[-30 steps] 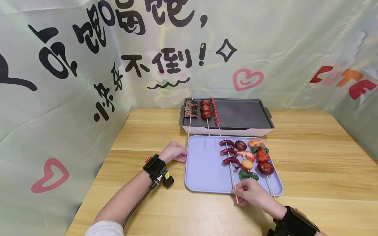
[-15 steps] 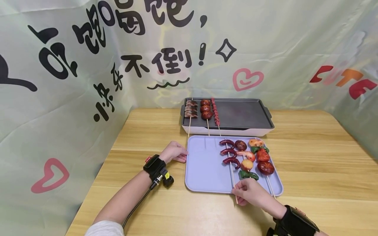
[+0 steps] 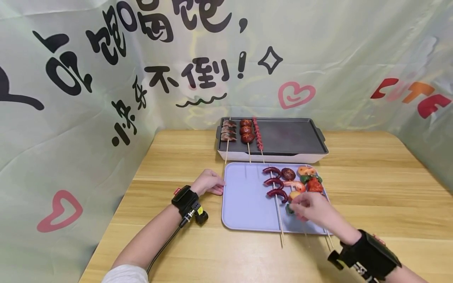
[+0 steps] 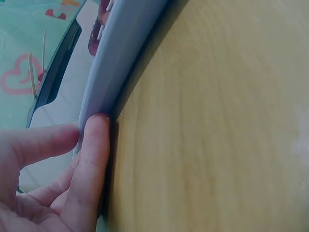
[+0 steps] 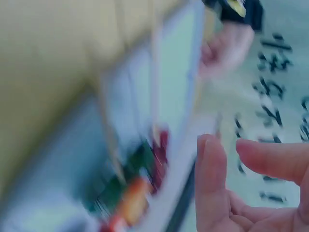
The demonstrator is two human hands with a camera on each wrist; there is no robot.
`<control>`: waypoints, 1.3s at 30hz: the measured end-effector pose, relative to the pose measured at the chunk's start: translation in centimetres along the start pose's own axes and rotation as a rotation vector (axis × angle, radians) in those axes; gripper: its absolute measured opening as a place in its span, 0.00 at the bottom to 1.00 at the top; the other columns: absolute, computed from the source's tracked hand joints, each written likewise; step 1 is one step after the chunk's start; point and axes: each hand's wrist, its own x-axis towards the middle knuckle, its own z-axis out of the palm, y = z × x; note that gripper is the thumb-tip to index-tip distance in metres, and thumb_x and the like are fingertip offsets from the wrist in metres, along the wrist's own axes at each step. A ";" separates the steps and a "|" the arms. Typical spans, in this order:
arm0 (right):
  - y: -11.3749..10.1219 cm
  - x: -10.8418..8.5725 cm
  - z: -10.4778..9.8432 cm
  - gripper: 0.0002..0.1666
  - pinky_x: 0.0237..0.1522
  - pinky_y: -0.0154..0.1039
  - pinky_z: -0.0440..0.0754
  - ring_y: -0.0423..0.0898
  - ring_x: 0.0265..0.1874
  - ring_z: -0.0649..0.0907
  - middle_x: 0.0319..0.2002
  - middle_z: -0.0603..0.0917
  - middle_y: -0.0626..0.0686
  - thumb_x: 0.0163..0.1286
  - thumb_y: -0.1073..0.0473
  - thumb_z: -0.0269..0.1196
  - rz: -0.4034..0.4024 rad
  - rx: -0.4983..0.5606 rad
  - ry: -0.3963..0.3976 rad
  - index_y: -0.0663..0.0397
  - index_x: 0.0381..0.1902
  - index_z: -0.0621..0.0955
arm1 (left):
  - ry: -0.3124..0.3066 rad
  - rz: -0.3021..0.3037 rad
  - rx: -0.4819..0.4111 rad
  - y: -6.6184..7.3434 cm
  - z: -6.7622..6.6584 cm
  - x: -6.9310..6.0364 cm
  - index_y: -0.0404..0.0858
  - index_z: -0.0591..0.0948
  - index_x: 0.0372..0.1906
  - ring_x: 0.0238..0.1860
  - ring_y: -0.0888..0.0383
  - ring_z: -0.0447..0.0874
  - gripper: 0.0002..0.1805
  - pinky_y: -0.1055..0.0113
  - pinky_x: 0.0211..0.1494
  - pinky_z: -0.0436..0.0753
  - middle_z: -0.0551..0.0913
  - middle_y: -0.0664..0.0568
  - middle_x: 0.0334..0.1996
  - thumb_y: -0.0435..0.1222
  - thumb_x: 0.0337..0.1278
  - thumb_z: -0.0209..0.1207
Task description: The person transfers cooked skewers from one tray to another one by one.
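My left hand (image 3: 209,182) pinches the left rim of the lilac tray (image 3: 247,228); in the left wrist view the fingers (image 4: 97,140) lie against the tray edge (image 4: 108,72). Over the tray's right part, my right hand (image 3: 316,208) hovers with nothing held, partly hiding a mixed skewer with a green pepper piece (image 3: 290,209). Thumb and finger stand apart in the right wrist view, where the hand (image 5: 246,188) is beside the blurred skewers. The octopus skewer (image 3: 277,193) lies on the tray, its stick end past the front rim.
Behind the tray stands a grill (image 3: 290,135) holding a fish skewer (image 3: 228,130), a mushroom skewer (image 3: 247,131) and a thin pink skewer (image 3: 258,133). On the tray's right lies another mixed skewer (image 3: 314,184). A printed cloth (image 3: 226,39) hangs behind the wooden table (image 3: 382,181).
My right hand has let go of the octopus skewer's stick and moved up and to the right over the mixed skewers. My left hand has stayed at the tray rim.
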 end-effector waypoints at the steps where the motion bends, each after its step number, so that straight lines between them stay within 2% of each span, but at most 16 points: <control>1: -0.1 0.2 -0.8 0.14 0.21 0.36 0.82 0.46 0.20 0.79 0.22 0.79 0.54 0.62 0.63 0.60 -0.004 -0.008 0.016 0.72 0.39 0.76 | -0.001 -0.001 0.001 0.0 0.0 0.0 0.23 0.78 0.32 0.16 0.58 0.78 0.05 0.67 0.26 0.86 0.77 0.45 0.17 0.24 0.49 0.58; 8: 0.5 1.9 -5.8 0.21 0.27 0.37 0.84 0.46 0.27 0.80 0.32 0.81 0.62 0.67 0.62 0.55 0.035 -0.045 0.062 0.79 0.47 0.71 | 0.000 -0.001 0.008 0.1 0.0 -0.1 0.23 0.78 0.32 0.16 0.58 0.79 0.05 0.67 0.26 0.86 0.77 0.45 0.17 0.24 0.49 0.58; 14: 2.4 2.7 -7.9 0.22 0.36 0.40 0.85 0.52 0.35 0.82 0.40 0.78 0.70 0.68 0.62 0.54 0.075 -0.030 0.061 0.81 0.49 0.69 | 0.002 -0.004 0.013 0.0 -0.2 -0.1 0.23 0.77 0.32 0.16 0.57 0.79 0.06 0.67 0.26 0.86 0.77 0.44 0.17 0.24 0.49 0.58; 20: 4.8 3.5 -8.6 0.22 0.37 0.40 0.85 0.49 0.33 0.82 0.38 0.79 0.68 0.67 0.65 0.53 0.119 0.004 0.034 0.83 0.48 0.68 | 0.002 -0.009 0.012 0.1 -0.1 -0.2 0.23 0.78 0.32 0.16 0.57 0.79 0.06 0.67 0.26 0.86 0.77 0.44 0.16 0.24 0.49 0.58; 25: 6.8 4.0 -8.8 0.21 0.37 0.39 0.85 0.42 0.31 0.79 0.34 0.80 0.59 0.66 0.67 0.52 0.198 0.054 -0.019 0.85 0.48 0.67 | 0.006 -0.011 0.012 0.1 0.0 -0.3 0.23 0.78 0.32 0.16 0.57 0.79 0.05 0.67 0.26 0.86 0.77 0.45 0.17 0.24 0.50 0.58; 29: 8.2 4.3 -8.6 0.21 0.38 0.40 0.85 0.41 0.30 0.79 0.31 0.80 0.54 0.65 0.68 0.51 0.239 0.086 -0.057 0.87 0.49 0.66 | 0.006 -0.011 0.014 0.2 0.0 -0.3 0.23 0.78 0.32 0.16 0.58 0.79 0.05 0.67 0.26 0.86 0.77 0.45 0.17 0.24 0.50 0.58; 34: 9.4 4.4 -8.3 0.20 0.36 0.40 0.86 0.42 0.30 0.81 0.31 0.81 0.54 0.63 0.71 0.52 0.258 0.131 -0.081 0.88 0.47 0.66 | 0.002 -0.008 0.011 0.2 0.0 -0.2 0.23 0.78 0.32 0.16 0.58 0.79 0.05 0.67 0.26 0.86 0.77 0.45 0.16 0.24 0.49 0.59; 39: 9.9 4.4 -8.0 0.20 0.33 0.37 0.86 0.39 0.28 0.80 0.27 0.79 0.50 0.64 0.71 0.50 0.274 0.173 -0.088 0.89 0.47 0.66 | -0.001 -0.003 0.011 0.3 0.0 -0.3 0.24 0.78 0.31 0.16 0.58 0.79 0.05 0.67 0.26 0.86 0.77 0.45 0.16 0.24 0.49 0.58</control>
